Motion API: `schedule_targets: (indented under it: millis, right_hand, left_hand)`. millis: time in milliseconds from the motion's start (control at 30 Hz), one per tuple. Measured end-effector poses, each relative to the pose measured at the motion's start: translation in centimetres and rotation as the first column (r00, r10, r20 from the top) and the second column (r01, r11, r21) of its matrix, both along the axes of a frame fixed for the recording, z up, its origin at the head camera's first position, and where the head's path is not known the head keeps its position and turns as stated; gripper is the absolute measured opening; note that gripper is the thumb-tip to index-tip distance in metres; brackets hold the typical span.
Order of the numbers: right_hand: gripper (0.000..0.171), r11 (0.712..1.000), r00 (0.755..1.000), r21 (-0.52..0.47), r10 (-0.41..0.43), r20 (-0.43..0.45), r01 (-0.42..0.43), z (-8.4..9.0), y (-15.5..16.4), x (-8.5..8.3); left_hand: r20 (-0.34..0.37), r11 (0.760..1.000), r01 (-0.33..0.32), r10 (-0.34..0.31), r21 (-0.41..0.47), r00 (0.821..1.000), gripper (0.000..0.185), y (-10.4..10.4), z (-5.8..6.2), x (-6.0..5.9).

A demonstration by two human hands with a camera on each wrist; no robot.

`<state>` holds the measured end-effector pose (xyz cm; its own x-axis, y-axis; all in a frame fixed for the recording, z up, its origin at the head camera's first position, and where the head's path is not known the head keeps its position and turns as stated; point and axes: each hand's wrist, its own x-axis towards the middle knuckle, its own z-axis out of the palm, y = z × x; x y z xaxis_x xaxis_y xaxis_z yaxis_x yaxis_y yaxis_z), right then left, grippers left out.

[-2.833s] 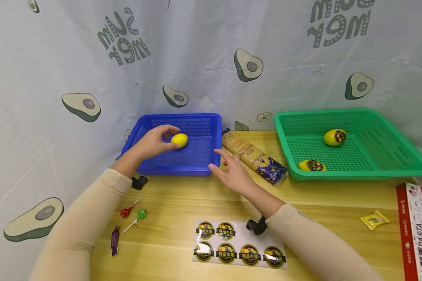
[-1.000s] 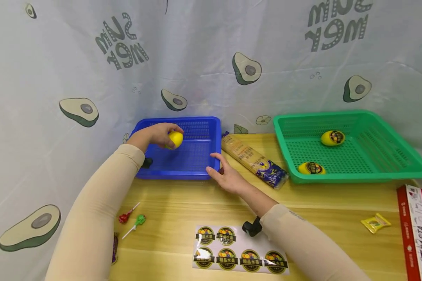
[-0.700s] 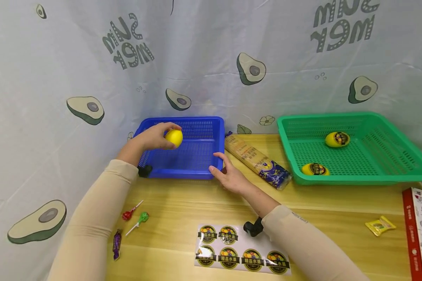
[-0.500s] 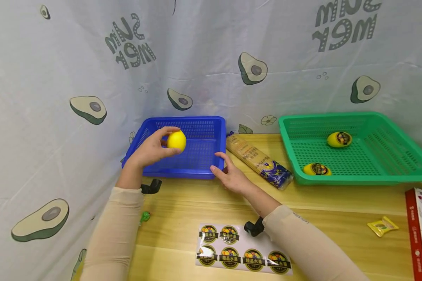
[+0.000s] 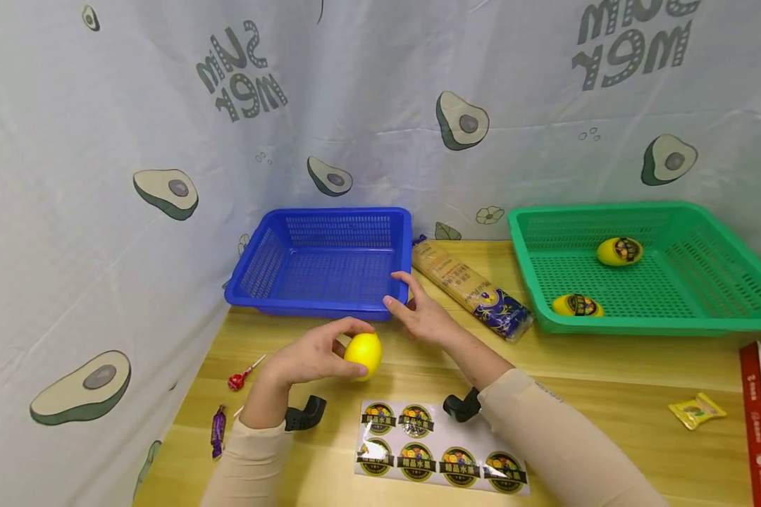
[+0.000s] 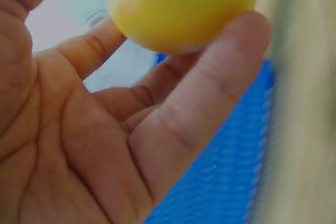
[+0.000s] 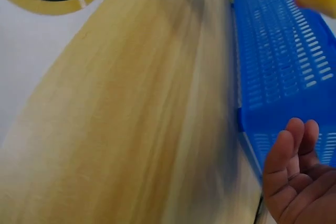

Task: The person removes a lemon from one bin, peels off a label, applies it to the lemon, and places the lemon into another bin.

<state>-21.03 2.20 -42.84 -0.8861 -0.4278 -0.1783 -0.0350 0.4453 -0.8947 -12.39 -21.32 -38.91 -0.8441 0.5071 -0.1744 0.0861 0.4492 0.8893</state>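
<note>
A plain yellow lemon [image 5: 363,355] is gripped between the thumb and fingers of my left hand [image 5: 317,354], above the wooden table in front of the blue basket [image 5: 330,308]. The left wrist view shows the lemon [image 6: 184,9] large against the fingertips. My right hand [image 5: 426,315] is at the basket's front right corner, thumb and index finger apart near the rim. In the right wrist view the right hand [image 7: 302,182] has loosely bent fingers beside the basket; firm contact cannot be told. A sheet of round fruit stickers [image 5: 437,447] lies between the forearms.
The green basket [image 5: 634,325] at right holds two lemons with stickers. A noodle packet [image 5: 472,287] lies between the baskets. At left are a red lollipop [image 5: 236,382] and a purple-wrapped candy [image 5: 218,431]. A yellow candy [image 5: 697,410] and a red box [image 5: 756,422] are at right.
My left hand took hold of the lemon inside the blue basket, lifted it out and brought it toward me and rightward. The right hand stayed by the basket's corner.
</note>
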Motion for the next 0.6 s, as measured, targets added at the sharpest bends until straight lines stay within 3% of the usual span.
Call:
schedule_targets:
  millis: [133, 267, 500, 600]
  right_hand:
    - [0.068, 0.998, 0.998, -0.02, 0.058, -0.021, -0.058, 0.5, 1.3, 0.0]
    - [0.064, 1.0, 0.996, -0.017, 0.021, -0.088, -0.022, 1.4, 3.4, 1.1]
    - [0.056, 0.988, 0.977, 0.037, -0.141, -0.163, 0.149, 1.8, 8.4, 5.3]
    - [0.055, 0.984, 0.971, 0.025, -0.172, -0.165, 0.178, 1.7, 10.4, 7.4]
  left_hand:
    - [-0.01, 1.0, 0.009, -0.009, -0.003, 1.0, 0.058, 2.5, -1.9, -0.1]
    - [-0.052, 0.999, 0.029, -0.03, -0.025, 0.998, 0.061, 5.1, -3.3, -0.2]
    - [-0.032, 0.998, 0.01, -0.011, -0.054, 0.999, 0.064, 8.8, -4.5, -1.1]
    - [-0.065, 0.997, -0.017, 0.012, -0.078, 0.998, 0.064, 10.5, -4.9, -1.9]
